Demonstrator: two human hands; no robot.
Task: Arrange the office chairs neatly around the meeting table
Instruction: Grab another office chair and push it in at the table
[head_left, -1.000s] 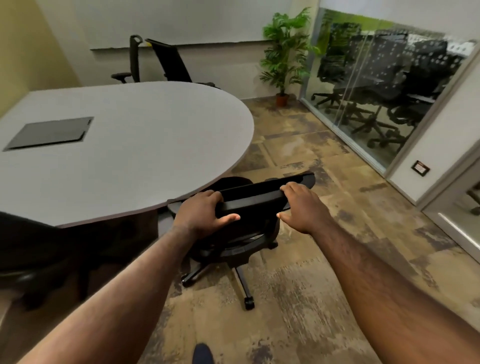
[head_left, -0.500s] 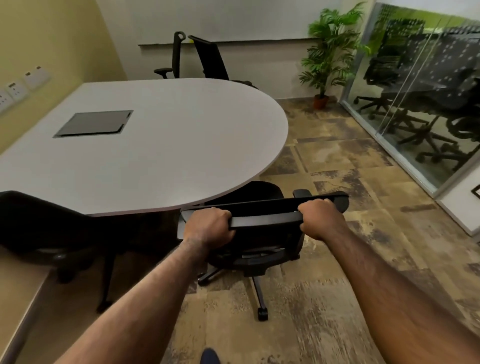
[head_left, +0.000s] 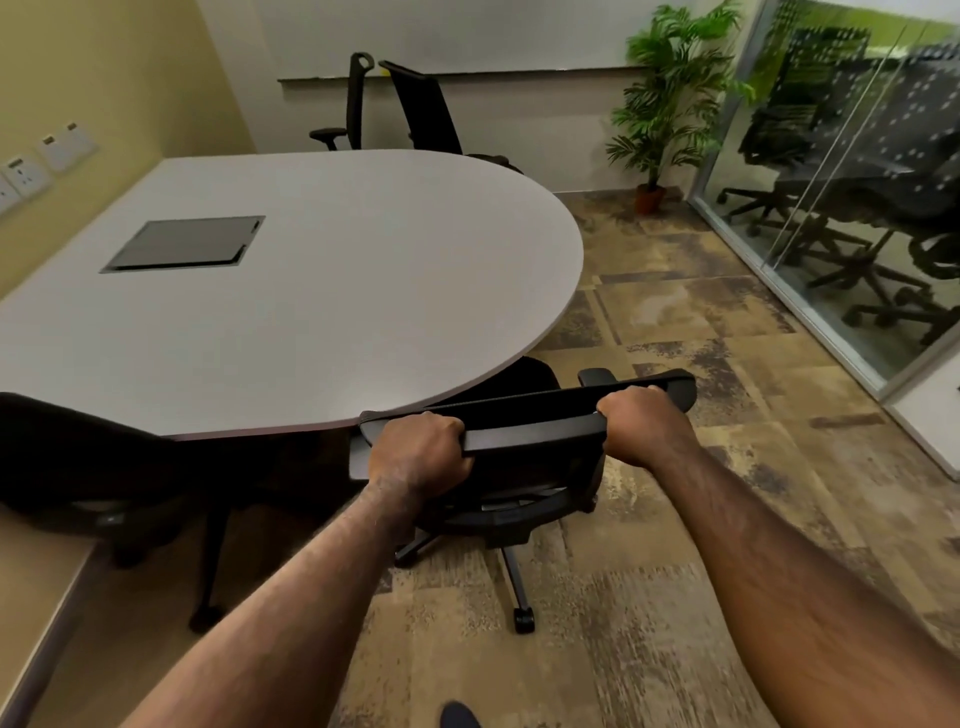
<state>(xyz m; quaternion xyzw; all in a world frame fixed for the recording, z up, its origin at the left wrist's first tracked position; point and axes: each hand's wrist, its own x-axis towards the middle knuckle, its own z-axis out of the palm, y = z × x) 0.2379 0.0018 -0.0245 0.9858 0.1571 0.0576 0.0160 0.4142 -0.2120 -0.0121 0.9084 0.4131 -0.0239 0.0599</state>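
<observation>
- Left hand (head_left: 421, 453) curls over the top edge of the black office chair (head_left: 524, 441) backrest, fingers wrapped around it.
- Right hand (head_left: 641, 426) grips the same edge further right, fist closed around it.
- That chair sits at lower centre, its seat tucked under the rounded end of the grey surface (head_left: 322, 280).
- Two more chairs (head_left: 415, 109) stand at the far side, upper centre; another chair (head_left: 78, 462) sits at left.

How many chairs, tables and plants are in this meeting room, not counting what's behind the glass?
Office chairs: 4: held chair, near-left chair, two far chairs
Meeting table: 1
Potted plant: 1
Total: 6
Left hand and right hand grip the held chair's backrest.
</observation>
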